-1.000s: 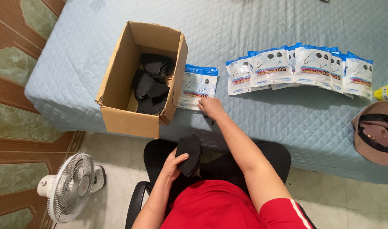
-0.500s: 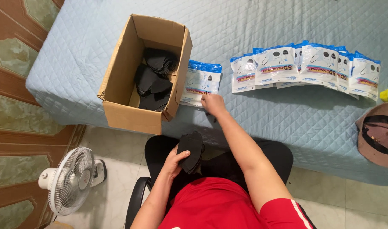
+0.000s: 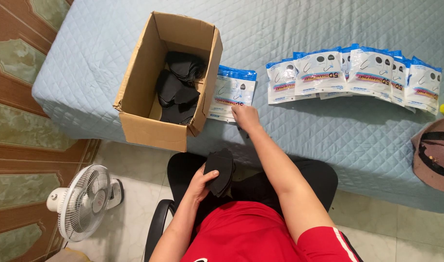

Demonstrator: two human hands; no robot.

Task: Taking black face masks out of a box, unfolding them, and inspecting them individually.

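Broadly, I am looking down at a pale blue quilted mattress (image 3: 299, 29) that is filling the far half of the view. On its left part an open brown cardboard box (image 3: 149, 104) is sitting, holding loose black fabric face masks (image 3: 178, 87). A row of white and blue plastic mask packets (image 3: 357, 73) is lying overlapped across the right part of the mattress. A small white electric fan (image 3: 81, 201) is standing on the tiled floor at the near left, and a brown cap (image 3: 435, 153) is resting at the right edge.

I am sitting on a black chair (image 3: 159, 228) close to the mattress. My left hand (image 3: 202, 182) is closing around a stack of black fabric masks (image 3: 221, 170), holding it over my lap, near the mattress edge. My right hand (image 3: 245, 116) is reaching forward, its fingertips pressing on the near edge of a single white and blue flat plastic packet (image 3: 229, 92) lying just right of the box; I cannot tell whether it is pinching the packet or only touching it.

I am judging the mask stack as light, soft and floppy, likely to fan apart, so a full grip across the middle suits it. The packet looks thin and slippery, best pinched at a corner or edge.
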